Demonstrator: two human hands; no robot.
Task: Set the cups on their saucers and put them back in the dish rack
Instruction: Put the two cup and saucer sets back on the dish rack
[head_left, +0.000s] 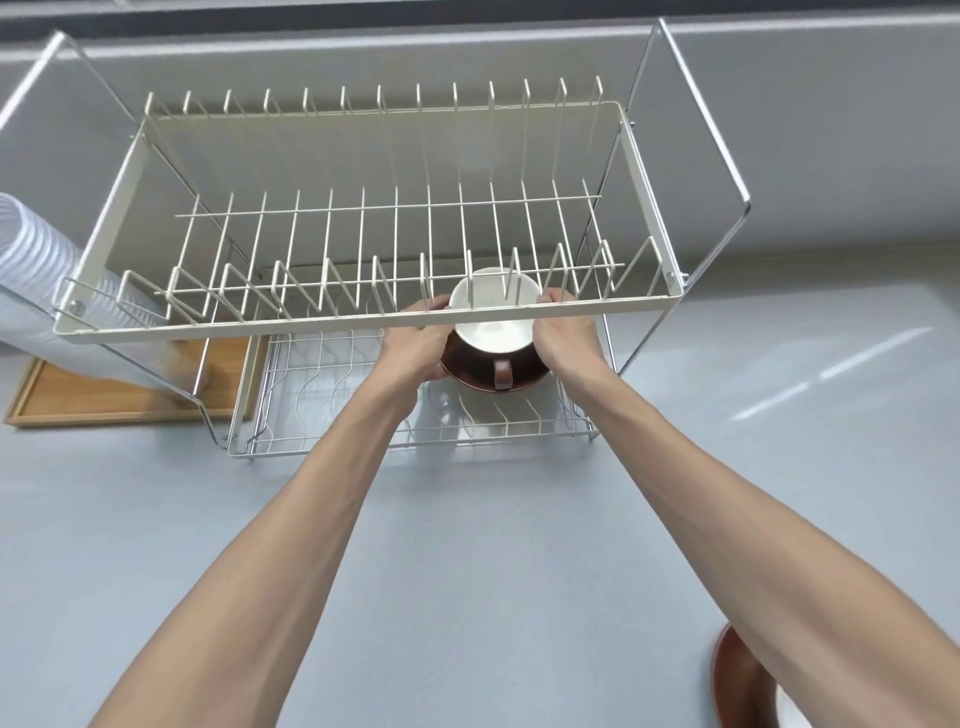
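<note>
A brown cup (492, 335) with a white inside sits on a brown saucer (467, 382), its handle facing me. Both hands carry the pair between the two tiers of the dish rack (363, 322), above the chrome lower basket (322, 395). My left hand (415, 345) grips the saucer's left edge and my right hand (563, 338) grips its right side. The cream upper tier's front rail crosses in front of the cup and my fingertips. A second brown saucer (737, 675) lies on the counter at the bottom right, partly hidden by my right forearm.
A wooden tray (78, 395) lies on the counter left of the rack. A stack of clear plastic cups (47, 280) leans over it. The grey counter (519, 545) stretches in front of the rack, with a grey wall behind.
</note>
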